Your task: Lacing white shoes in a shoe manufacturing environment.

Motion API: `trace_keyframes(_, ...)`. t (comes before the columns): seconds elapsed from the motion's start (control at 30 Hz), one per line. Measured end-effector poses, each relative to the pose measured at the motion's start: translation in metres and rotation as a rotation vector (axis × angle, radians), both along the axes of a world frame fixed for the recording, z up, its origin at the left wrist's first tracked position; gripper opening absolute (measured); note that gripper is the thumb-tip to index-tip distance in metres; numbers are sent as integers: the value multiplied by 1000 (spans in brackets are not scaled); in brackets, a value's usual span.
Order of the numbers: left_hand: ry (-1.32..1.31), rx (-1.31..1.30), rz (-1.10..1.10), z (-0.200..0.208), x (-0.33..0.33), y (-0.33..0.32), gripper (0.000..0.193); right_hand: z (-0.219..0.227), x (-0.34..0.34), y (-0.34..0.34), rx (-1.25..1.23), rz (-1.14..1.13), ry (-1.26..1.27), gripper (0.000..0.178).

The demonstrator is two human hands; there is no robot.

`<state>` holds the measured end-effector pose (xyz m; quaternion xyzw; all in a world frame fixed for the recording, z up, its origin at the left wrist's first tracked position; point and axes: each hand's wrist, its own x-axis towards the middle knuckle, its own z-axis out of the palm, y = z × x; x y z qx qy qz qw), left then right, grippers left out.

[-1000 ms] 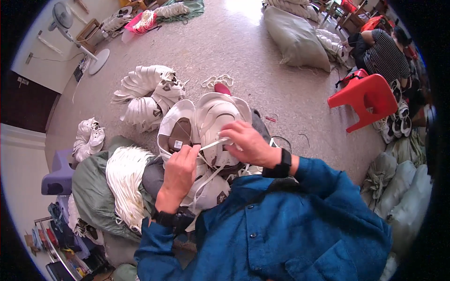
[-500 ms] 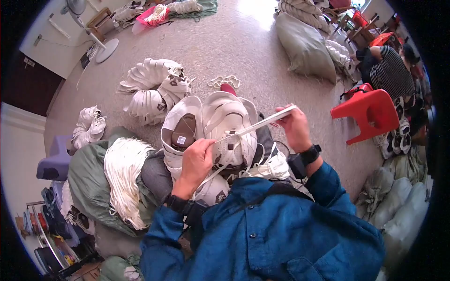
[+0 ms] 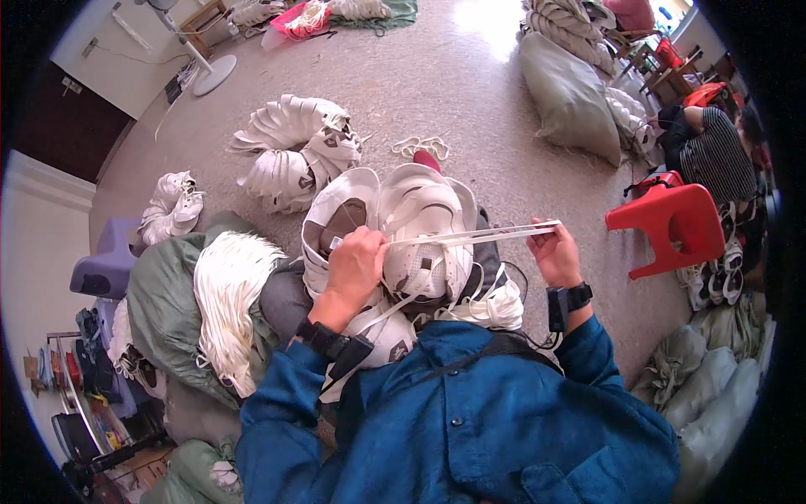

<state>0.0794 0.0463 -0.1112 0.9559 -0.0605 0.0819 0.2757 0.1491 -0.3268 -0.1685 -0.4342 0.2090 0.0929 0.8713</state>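
Observation:
A white shoelace is pulled nearly level between my two hands, above a white sneaker upper in front of my lap. My left hand pinches the lace close to the upper's left edge, its knuckles upward. Off to the right, my right hand grips the lace's doubled end between thumb and fingers. More lace hangs from the upper toward my shirt. Left of it stands another white upper with a brown inside. A thick bunch of white laces lies over a green sack to my left.
A curved stack of white uppers sits ahead on the floor, with a loose lace beside it. Right are a red stool and a stuffed sack. A purple stool stands left. A seated person is at far right.
My right hand has moved right and a little nearer, drawing out the lace, which now runs flatter. The left hand has shifted slightly over the upper. The whole view has turned a little.

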Motion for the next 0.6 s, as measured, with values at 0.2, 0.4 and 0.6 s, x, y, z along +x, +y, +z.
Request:
trace_keyframes(0.2,-71,-114,17,7,10,-18,13,-7,-5,-8,15,-29,49,25)
trace_keyframes(0.4,154,-560,16,-5,16,-16,16,8,-20,4,-681,270,-111,28)
trace_keyframes(0.6,48,-328,17,-2,14,-17,11,12,-21,7,-1094,300,-432,21)
